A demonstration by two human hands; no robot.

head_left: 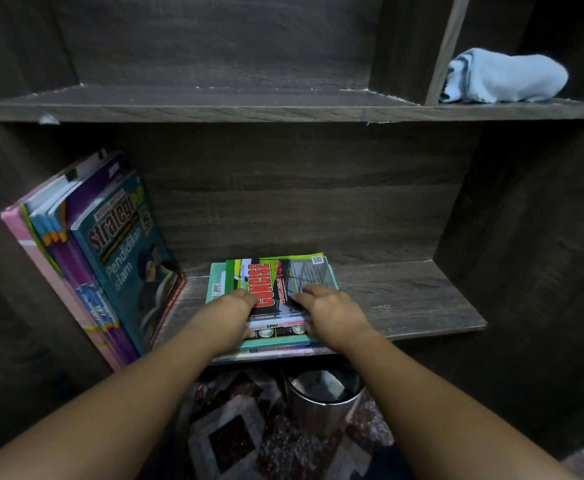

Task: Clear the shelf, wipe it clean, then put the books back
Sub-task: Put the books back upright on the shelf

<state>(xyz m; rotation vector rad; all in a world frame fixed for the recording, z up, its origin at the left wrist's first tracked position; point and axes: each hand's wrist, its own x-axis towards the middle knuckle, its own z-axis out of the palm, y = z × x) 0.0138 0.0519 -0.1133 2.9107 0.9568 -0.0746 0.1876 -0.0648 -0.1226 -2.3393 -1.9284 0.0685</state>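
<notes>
The book stack (278, 277) lay lengthwise into the shelf (408, 299). The left hand (230, 311) and right hand (334, 313) gripped its sides, equally near.

Bare shelf (405, 299) is lying open at three o'clock of the flat stack (283, 271); leaning books (110, 254) are blocking nine o'clock, and the upper board (214, 110) is capping twelve.
</notes>
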